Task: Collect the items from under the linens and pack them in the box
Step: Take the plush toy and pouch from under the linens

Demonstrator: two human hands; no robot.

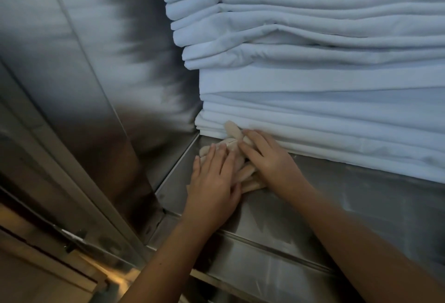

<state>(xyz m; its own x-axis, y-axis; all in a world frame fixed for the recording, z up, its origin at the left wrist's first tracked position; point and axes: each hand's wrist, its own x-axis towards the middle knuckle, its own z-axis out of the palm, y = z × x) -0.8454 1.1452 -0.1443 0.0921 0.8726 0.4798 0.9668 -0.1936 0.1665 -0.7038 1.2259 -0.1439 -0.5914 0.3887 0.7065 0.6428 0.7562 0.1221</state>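
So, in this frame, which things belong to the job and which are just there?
Job: plush toy; linens stack; left hand and right hand, both resting on the plush toy at the stack's foot.
Just there: steel shelf; steel side wall.
No box is in view.

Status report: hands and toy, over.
Left hand flat on the plush toy. Right hand laid on it too, fingers by the linen stack. Toy lies on the steel shelf, one end against the stack. Box not in view.
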